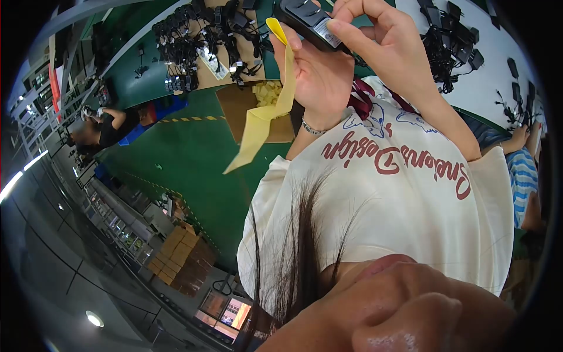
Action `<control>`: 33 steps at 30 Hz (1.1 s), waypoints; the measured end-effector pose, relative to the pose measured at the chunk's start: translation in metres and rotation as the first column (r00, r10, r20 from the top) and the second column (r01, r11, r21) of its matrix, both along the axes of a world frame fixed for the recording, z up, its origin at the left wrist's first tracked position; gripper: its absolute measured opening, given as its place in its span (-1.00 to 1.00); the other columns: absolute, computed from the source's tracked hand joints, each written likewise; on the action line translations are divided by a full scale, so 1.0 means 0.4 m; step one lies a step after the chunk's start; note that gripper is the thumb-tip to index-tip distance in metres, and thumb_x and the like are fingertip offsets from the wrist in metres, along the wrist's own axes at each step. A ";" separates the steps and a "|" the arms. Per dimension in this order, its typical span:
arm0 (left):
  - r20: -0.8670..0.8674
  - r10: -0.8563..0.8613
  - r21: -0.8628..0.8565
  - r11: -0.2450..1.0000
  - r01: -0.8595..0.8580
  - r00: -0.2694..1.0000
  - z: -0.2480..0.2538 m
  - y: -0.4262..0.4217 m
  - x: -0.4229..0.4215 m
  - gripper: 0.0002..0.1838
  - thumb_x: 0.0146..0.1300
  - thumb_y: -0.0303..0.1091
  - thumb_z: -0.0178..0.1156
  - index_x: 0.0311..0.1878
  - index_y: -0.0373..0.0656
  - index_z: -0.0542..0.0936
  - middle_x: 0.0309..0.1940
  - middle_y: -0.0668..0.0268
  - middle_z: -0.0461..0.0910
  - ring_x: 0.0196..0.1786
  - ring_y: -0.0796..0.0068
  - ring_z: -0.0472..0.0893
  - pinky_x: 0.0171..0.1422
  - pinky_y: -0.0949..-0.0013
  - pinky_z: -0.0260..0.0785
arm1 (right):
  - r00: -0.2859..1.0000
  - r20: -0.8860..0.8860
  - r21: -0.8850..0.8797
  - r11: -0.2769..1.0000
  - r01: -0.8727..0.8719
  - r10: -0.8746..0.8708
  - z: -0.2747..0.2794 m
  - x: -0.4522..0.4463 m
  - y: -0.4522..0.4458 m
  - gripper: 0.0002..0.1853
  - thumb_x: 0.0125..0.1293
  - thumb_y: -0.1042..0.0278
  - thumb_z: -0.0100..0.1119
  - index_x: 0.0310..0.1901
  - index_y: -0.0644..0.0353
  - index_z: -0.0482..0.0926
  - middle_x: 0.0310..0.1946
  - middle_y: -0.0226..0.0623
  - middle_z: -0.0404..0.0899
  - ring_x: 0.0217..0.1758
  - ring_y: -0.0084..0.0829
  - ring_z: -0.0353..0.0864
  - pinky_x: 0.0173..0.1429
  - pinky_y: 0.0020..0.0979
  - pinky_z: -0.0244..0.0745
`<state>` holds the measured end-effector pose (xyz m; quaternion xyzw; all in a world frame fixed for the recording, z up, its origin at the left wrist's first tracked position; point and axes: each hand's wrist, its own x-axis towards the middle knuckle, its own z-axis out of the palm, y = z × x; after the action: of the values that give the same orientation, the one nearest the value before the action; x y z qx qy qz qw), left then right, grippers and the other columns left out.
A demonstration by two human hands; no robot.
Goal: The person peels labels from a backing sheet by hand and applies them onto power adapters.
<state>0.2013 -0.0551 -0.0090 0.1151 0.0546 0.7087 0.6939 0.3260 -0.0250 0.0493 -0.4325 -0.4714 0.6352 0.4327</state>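
A black power adapter (308,22) with a white printed label is held up at the top of the view. My left hand (322,79), palm up with a bracelet at the wrist, holds the adapter from below, its fingers partly hidden behind it. A yellow paper-like strip (267,114) hangs down past my left thumb, its upper end folded over. My right hand (390,44) is closed, thumb and finger gripping the adapter at its labelled end. The adapter's cable is mostly hidden.
Many black adapters with cables (214,35) lie on cardboard at the left; more (448,41) lie on a white surface at the right. An open cardboard box (234,108) holds crumpled yellow pieces (268,92). One person (108,129) is at far left, another in striped clothing (522,182) at right.
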 end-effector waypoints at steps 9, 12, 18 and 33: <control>0.040 -0.039 0.114 0.993 0.034 0.998 -0.005 0.013 0.011 -0.81 0.57 -0.16 -0.05 -0.22 0.05 0.36 0.21 0.19 0.53 0.24 0.13 0.51 0.44 -0.21 0.29 | 0.831 -0.540 0.663 0.676 0.320 0.136 -0.158 -0.067 0.062 -0.89 0.39 0.55 0.28 -0.23 0.33 0.52 -0.14 -0.36 0.51 -0.30 -0.68 0.56 -0.30 -0.64 0.52; 0.002 0.014 -0.013 1.000 -0.014 1.000 0.005 0.003 0.014 -0.80 0.58 -0.15 -0.07 -0.21 0.06 0.40 0.20 0.18 0.54 0.24 0.12 0.51 0.44 -0.16 0.30 | 0.938 -0.346 0.537 0.822 0.188 0.012 -0.083 -0.037 0.031 -0.89 0.39 0.55 0.28 -0.24 0.33 0.52 -0.14 -0.36 0.51 -0.29 -0.69 0.55 -0.31 -0.64 0.50; -0.037 -0.023 -0.018 1.000 0.022 0.999 -0.048 0.008 -0.002 -0.60 0.63 0.14 -0.13 -0.14 0.06 0.51 0.20 0.36 0.56 0.30 0.32 0.49 0.42 0.10 0.32 | 0.989 0.125 0.155 0.986 0.056 -0.076 -0.001 -0.012 -0.002 -0.88 0.38 0.56 0.29 -0.26 0.32 0.51 -0.17 -0.35 0.51 -0.26 -0.69 0.55 -0.32 -0.63 0.47; -0.166 0.076 -0.046 0.995 -0.085 0.983 -0.030 0.002 0.011 -0.57 0.61 0.18 -0.13 -0.26 0.09 0.41 0.19 0.39 0.54 0.27 0.37 0.49 0.34 0.10 0.35 | 0.965 -0.226 0.270 0.944 0.190 -0.130 -0.040 -0.034 0.006 -0.88 0.39 0.57 0.26 -0.30 0.26 0.51 -0.19 -0.34 0.52 -0.30 -0.67 0.54 -0.30 -0.64 0.47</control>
<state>0.2057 -0.0543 -0.0209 0.1521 0.1349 0.7226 0.6607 0.3124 -0.0227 0.0332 -0.3340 -0.4751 0.5631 0.5879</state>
